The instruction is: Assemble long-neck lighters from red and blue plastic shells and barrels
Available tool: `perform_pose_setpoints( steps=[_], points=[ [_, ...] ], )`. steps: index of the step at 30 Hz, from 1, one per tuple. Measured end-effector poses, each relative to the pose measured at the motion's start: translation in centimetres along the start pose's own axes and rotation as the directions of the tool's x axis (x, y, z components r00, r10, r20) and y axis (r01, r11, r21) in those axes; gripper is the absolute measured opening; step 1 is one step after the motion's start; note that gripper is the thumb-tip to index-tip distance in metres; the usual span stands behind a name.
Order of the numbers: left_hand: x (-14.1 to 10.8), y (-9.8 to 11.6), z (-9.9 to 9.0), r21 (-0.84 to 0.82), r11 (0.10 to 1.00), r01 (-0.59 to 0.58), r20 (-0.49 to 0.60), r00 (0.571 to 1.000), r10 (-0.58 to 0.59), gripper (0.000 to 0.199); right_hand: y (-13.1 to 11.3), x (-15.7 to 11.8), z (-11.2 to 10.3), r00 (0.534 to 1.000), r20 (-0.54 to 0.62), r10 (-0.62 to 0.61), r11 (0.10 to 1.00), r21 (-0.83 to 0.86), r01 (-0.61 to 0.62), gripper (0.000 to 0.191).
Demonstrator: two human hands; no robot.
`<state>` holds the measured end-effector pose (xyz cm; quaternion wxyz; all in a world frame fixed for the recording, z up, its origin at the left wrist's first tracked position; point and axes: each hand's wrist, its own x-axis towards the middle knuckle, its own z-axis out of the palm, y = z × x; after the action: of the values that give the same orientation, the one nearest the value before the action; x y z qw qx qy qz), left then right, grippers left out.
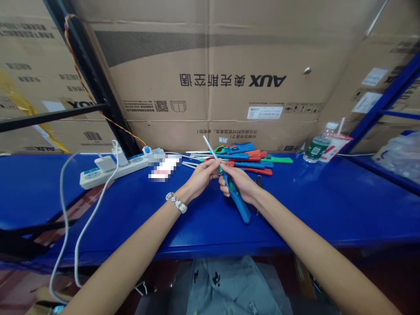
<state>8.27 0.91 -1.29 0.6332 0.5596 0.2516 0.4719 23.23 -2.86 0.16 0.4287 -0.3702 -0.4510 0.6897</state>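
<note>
Between my two hands is a blue lighter [241, 206] of the long-nosed kind, with a green trigger and a silver metal tube pointing up and to the left. My left hand [203, 177] pinches it where the tube meets the body. The fingers of my right hand [239, 180] close round the upper part of its handle. Just behind my hands lies a pile of similar lighters [256, 165] in blue, red and green, their metal tubes mostly pointing left. Close to my right wrist is a small dark object [259, 181], partly hidden.
A white power strip [118, 169] with plugs and cables lies at left on the blue table [183, 232]. A bottle [316, 146] and a red-and-white cup [336, 146] with a straw stand at right. Large cardboard boxes [229, 52] rise behind; a plastic bag [402, 155] sits far right.
</note>
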Motion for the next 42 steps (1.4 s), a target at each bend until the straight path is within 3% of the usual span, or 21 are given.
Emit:
perform_pose_setpoints(
  steps=[3, 7, 10, 15, 19, 25, 28, 31, 35, 42],
  points=[
    [0.1, 0.1, 0.0, -0.065, 0.998, -0.009, -0.027, 1.000, 0.007, 0.038, 0.1, 0.1, -0.2, 0.998, 0.051, -0.023, 1.000, 0.016, 0.022, 0.030],
    [0.9, 1.1, 0.1, -0.167, 0.980, -0.111, -0.239, 0.969, 0.069, 0.031, 0.7, 0.4, -0.3, 0.995, 0.086, -0.057, 0.997, -0.045, 0.061, 0.031],
    [1.6, 2.4, 0.3, -0.308, 0.943, -0.129, -0.328, 0.944, 0.023, 0.029, 1.2, 0.6, -0.1, 0.993, 0.095, -0.071, 0.995, -0.064, 0.077, 0.034],
    [2.8, 4.2, 0.5, -0.612, 0.790, -0.026, -0.229, 0.963, -0.145, 0.041, 1.6, 0.7, 0.0, 0.992, 0.086, -0.087, 0.992, -0.081, 0.094, 0.037],
    [3.5, 5.4, -0.3, -0.700, 0.709, 0.083, -0.154, 0.952, -0.263, 0.044, 1.7, 0.8, 0.0, 0.995, 0.078, -0.061, 0.992, -0.105, 0.069, 0.038],
    [4.3, 6.0, -1.2, -0.710, 0.703, 0.029, -0.220, 0.940, -0.261, 0.030, 1.5, 0.5, 0.2, 0.997, 0.062, -0.040, 0.990, -0.133, 0.048, 0.038],
    [3.8, 5.3, -1.2, -0.710, 0.694, 0.118, -0.143, 0.941, -0.306, 0.026, 1.6, 0.3, 0.2, 0.997, 0.060, -0.053, 0.988, -0.142, 0.061, 0.039],
    [2.9, 4.7, -1.0, -0.711, 0.671, 0.212, -0.058, 0.933, -0.356, 0.035, 1.6, 0.2, 0.3, 0.996, 0.066, -0.059, 0.986, -0.154, 0.068, 0.039],
    [2.2, 4.7, -0.7, -0.747, 0.653, 0.125, -0.106, 0.947, -0.302, 0.049, 1.6, 0.2, 0.3, 0.994, 0.084, -0.067, 0.983, -0.162, 0.080, 0.039],
    [3.2, 5.8, -0.4, -0.705, 0.706, 0.066, -0.173, 0.950, -0.261, 0.050, 1.5, 0.0, 0.2, 0.992, 0.089, -0.084, 0.983, -0.156, 0.098, 0.040]
  ],
)
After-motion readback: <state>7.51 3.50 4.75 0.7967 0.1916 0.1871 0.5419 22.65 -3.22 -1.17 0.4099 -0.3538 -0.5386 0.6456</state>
